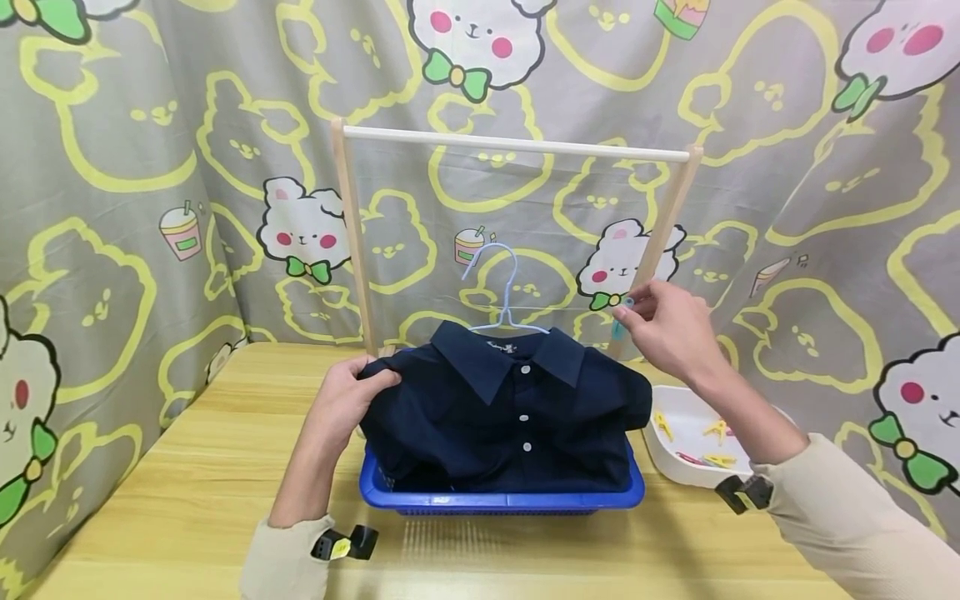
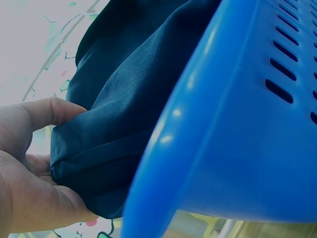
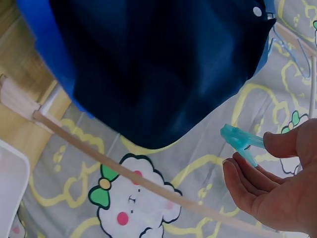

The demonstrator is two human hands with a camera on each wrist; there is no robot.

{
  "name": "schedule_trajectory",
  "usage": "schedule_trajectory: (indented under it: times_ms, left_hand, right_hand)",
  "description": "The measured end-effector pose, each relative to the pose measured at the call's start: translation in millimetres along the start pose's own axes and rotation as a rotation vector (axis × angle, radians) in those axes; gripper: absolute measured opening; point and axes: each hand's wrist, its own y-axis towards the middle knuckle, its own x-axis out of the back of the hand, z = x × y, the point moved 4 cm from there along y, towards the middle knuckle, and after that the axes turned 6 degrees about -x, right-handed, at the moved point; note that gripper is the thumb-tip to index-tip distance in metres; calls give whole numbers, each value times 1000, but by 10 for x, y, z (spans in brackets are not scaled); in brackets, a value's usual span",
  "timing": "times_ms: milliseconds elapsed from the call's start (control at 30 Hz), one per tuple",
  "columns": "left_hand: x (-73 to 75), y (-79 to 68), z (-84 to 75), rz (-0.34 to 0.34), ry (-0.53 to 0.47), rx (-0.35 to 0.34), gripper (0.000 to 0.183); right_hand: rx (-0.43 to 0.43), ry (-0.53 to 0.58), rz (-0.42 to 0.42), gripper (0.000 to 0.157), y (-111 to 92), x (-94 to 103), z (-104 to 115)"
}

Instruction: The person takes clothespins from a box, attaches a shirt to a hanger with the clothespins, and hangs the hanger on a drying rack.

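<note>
A dark navy collared shirt with white buttons lies over a blue basket, a light blue hanger inside its neck. My left hand pinches the shirt's left-side sleeve between thumb and fingers; in the left wrist view, that sleeve hangs beside the basket's rim. Off to the right, above the other shoulder, my right hand pinches a teal clothespin by its handles. In the right wrist view the clothespin is apart from the shirt, its tip pointing toward the cloth.
Behind the basket stands a wooden rack with a white top bar. A white tray with several yellow and pink clothespins sits on the wooden table to the right. A patterned curtain surrounds the table.
</note>
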Motion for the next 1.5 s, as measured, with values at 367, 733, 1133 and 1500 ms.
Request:
schedule_trajectory:
  times_ms: [367, 733, 1133, 1500]
  left_hand:
    - [0, -11, 20, 5, -10, -1, 26]
    - [8, 3, 34, 4, -19, -5, 26]
    - [-1, 3, 24, 3, -12, -21, 23]
    - [10, 12, 18, 5, -11, -13, 22]
  right_hand:
    - [37, 56, 1, 33, -29, -20, 198]
    - [118, 100, 29, 27, -77, -74, 444]
    - [138, 114, 35, 27, -81, -147, 633]
    - [194, 166, 2, 27, -88, -251, 820]
